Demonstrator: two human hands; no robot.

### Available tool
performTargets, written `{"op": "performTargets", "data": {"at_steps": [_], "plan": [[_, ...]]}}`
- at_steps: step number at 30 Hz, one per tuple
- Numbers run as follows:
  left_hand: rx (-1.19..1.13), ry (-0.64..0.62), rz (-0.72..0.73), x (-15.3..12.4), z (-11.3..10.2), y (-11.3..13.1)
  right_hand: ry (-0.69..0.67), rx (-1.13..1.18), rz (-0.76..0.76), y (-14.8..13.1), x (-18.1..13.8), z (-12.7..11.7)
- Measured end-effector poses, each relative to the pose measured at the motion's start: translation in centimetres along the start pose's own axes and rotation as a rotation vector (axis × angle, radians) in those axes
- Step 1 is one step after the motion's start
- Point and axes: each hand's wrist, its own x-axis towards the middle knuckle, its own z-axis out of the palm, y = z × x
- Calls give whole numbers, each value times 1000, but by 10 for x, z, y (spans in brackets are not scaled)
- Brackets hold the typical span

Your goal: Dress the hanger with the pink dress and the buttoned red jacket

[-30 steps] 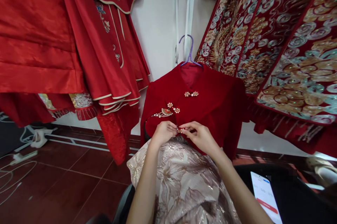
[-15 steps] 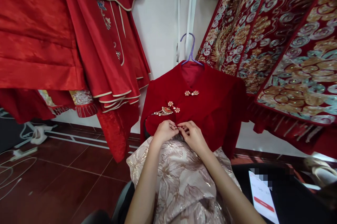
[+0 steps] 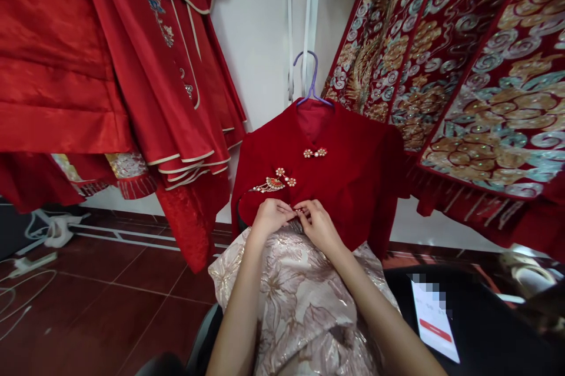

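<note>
A dark red velvet jacket [image 3: 348,179] hangs in front of me on a purple hanger [image 3: 313,85]. Pearl-and-gold flower clasps [image 3: 315,153] fasten its neckline, with another pair of flowers lower on the chest. Beside those sits a fan-shaped brooch [image 3: 273,184] with dangling beads. My left hand [image 3: 270,216] and my right hand [image 3: 318,224] meet at the jacket's lower front, fingertips pinched together on a small beaded clasp [image 3: 298,210]. Fingers cover most of that clasp, so whether it is fastened cannot be told.
Shiny pale floral fabric [image 3: 304,288] covers my lap beneath my forearms. Red garments [image 3: 145,82] hang at left, and an embroidered red garment [image 3: 459,87] at right. A phone [image 3: 435,323] lies on a black surface to the right. Cables [image 3: 30,282] lie on the tiled floor.
The whole view has shifted slightly, so the garments appear a little farther left. Both hands stay at the same clasp, with the fingers moving only slightly.
</note>
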Motion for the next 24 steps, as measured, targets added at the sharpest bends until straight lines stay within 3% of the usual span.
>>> {"op": "performTargets", "data": {"at_steps": [4, 12, 24], "plan": [[-44, 13, 3, 3, -1, -3, 12, 33, -19, 3, 0, 4], [77, 95, 36, 1, 1, 1, 32, 181, -25, 6, 1, 4], [-113, 18, 35, 0, -2, -1, 95, 204, -34, 1, 0, 2]]}}
